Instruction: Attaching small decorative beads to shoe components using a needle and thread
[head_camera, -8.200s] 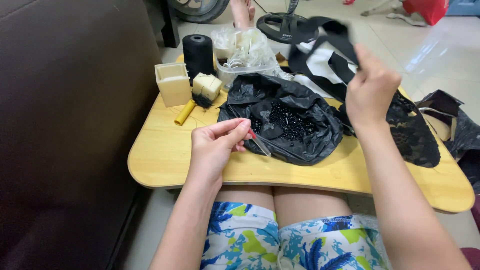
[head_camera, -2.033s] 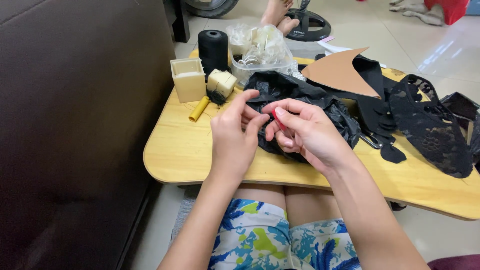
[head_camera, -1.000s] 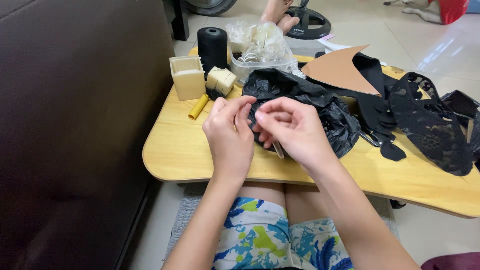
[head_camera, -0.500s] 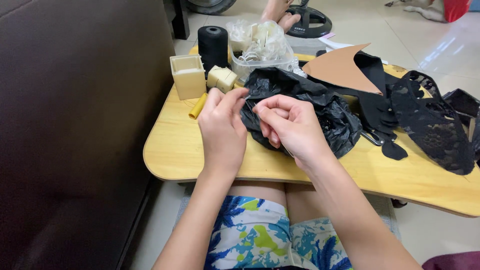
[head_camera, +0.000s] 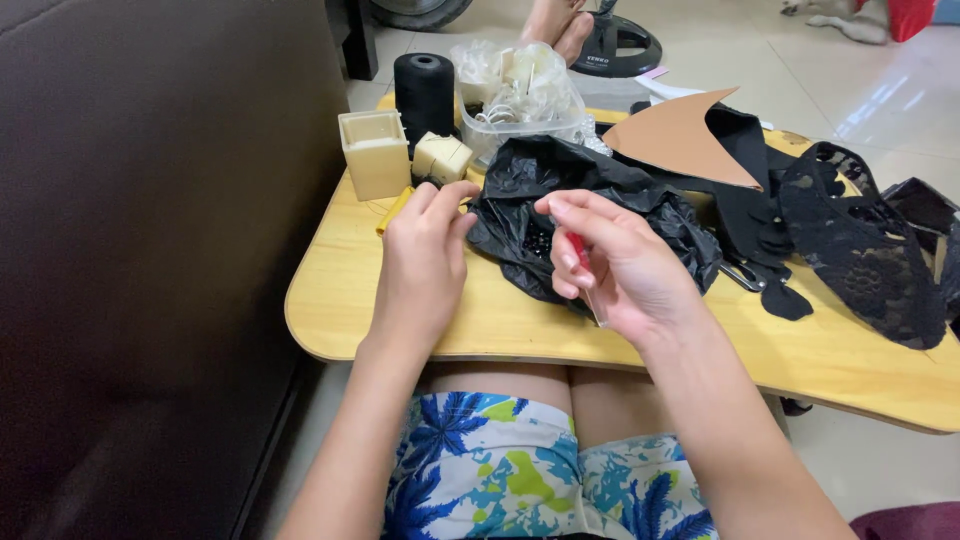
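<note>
While the left hand (head_camera: 425, 255) rests at the edge of the crumpled black plastic bag (head_camera: 590, 215), its fingers bunched narrow and touching the bag's rim, the right hand (head_camera: 615, 265) hovers just above the same bag, pinching a thin tool with a red handle (head_camera: 578, 250) between thumb and forefinger. Whether the left fingertips hold anything small, such as a bead or a thread, cannot be told from this view. The bag lies open at the middle of the yellow wooden tabletop (head_camera: 480, 330), and small shiny black beads (head_camera: 538, 240) show inside its mouth, just beside both hands.

As a judgement, the step in hand looks like fine bead work: the hands meet over the bag's opening, the tool pointing down toward the beads. The next move seems to call for a steady, close pinch and a precise tip, since the beads are small, dark and lie against dark plastic, so they are hard to pick out.

Behind the bag stand a black thread spool (head_camera: 424, 92), a cream square box (head_camera: 375, 152) and a clear plastic container (head_camera: 520, 95). To the right lie a tan card shape (head_camera: 685, 135) and a piece of black lace fabric (head_camera: 865, 250), well apart from the hands.
</note>
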